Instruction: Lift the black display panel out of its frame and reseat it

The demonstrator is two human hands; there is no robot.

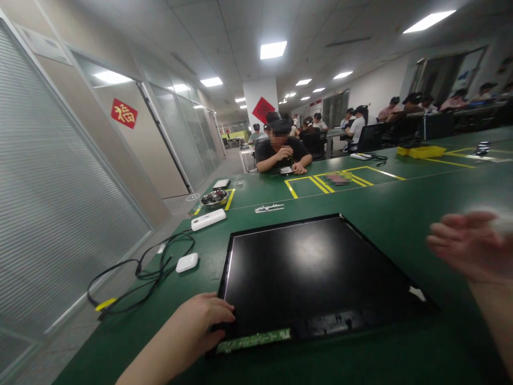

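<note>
A large flat black display panel point(296, 272) lies on the green table in front of me, its glossy screen reflecting a ceiling light. Along its front left edge runs a strip of green circuit board point(254, 340). My left hand point(202, 323) holds the panel's front left corner, fingers over the frame and thumb below. A torn whitish bit point(417, 292) sticks to the right corner. Off to the right, my right hand point(467, 243) is raised above the table, apart from the panel. Its fingers are curled, and a blurred whitish thing shows beside them.
Left of the panel are a white power bank point(209, 219), a small white case point(187, 262) and black cables point(154, 272). Beyond stand a metal bowl point(214, 198), white scraps point(269, 208) and a yellow tray point(420, 152). A person point(282, 147) sits across the table.
</note>
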